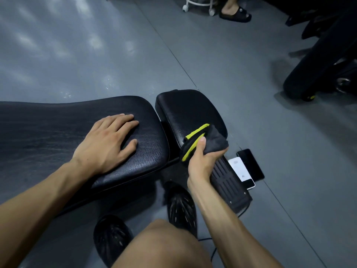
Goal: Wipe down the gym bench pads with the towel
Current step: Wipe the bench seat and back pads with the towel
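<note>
From the head camera, the right hand (201, 161) grips a bunched dark towel (210, 141) with yellow trim, pressing it on the small seat pad (185, 109). To its left, the left hand (108, 140) rests flat, fingers spread, on the long pad (48, 128).

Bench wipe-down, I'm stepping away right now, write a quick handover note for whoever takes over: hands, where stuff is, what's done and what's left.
Left hand: open, flat on the long pad, steadying.
Right hand: grips the towel, bunched against the near right edge of the seat pad.
Two phones lie on the floor right of the bench base, close to the wiping hand.
Done: cannot tell from this view; neither pad shows clear wipe marks.
Left: finish the seat pad, then wipe the long pad end to end.
</note>
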